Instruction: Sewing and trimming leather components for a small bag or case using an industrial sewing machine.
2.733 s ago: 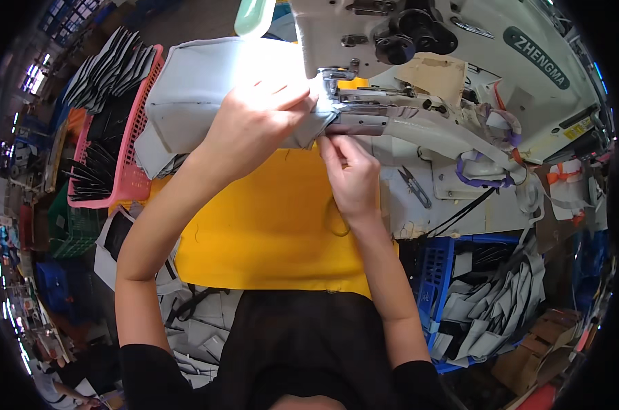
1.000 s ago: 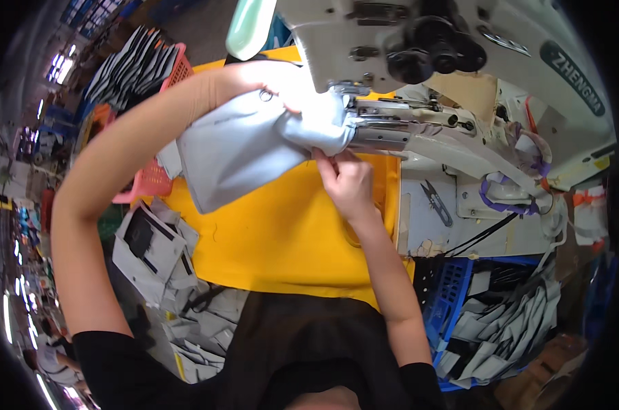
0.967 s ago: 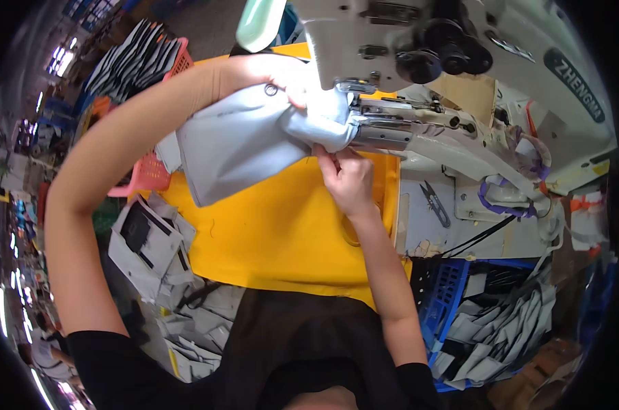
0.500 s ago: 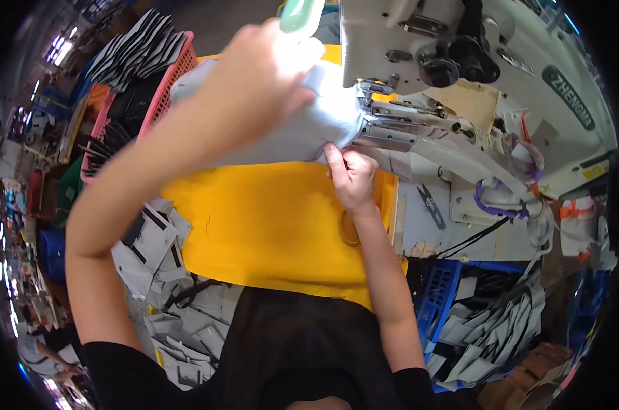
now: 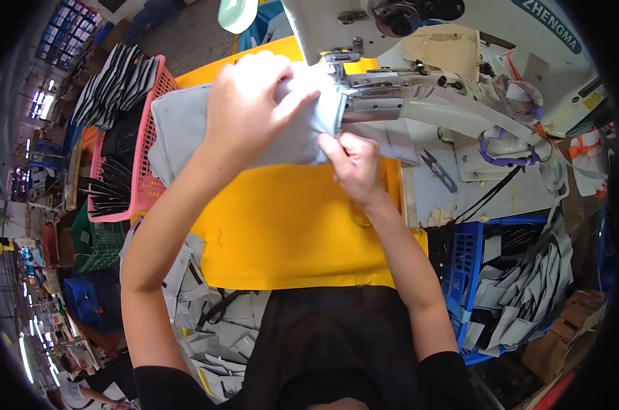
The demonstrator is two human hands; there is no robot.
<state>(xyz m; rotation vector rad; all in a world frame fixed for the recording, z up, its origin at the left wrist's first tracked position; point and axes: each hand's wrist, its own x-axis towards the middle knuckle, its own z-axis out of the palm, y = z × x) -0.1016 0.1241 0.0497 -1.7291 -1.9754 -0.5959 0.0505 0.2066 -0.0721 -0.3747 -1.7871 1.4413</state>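
A light grey fabric piece (image 5: 180, 126), layered and roughly rectangular, lies under the needle area of a white sewing machine (image 5: 323, 31), its right end at the machine's narrow bed arm (image 5: 446, 102). My left hand (image 5: 248, 106) rests over the fabric left of the needle, thumb stretched apart from the fingers; some fingertips are lost in the lamp's glare. On the near right corner of the piece, my right hand (image 5: 354, 164) pinches the edge between thumb and fingers, just below the bed arm.
Yellow cloth (image 5: 296, 232) covers the table in front of me. A pink basket (image 5: 145, 164) with dark and grey pieces stands left; a blue crate (image 5: 463, 263) of grey pieces is at right. Thread snips (image 5: 439, 171) lie right of the bed arm. Grey pieces (image 5: 221, 342) pile at lower left.
My left hand has come down from near the pale green lamp onto the fabric. The view has shifted. My right hand still pinches the near corner.
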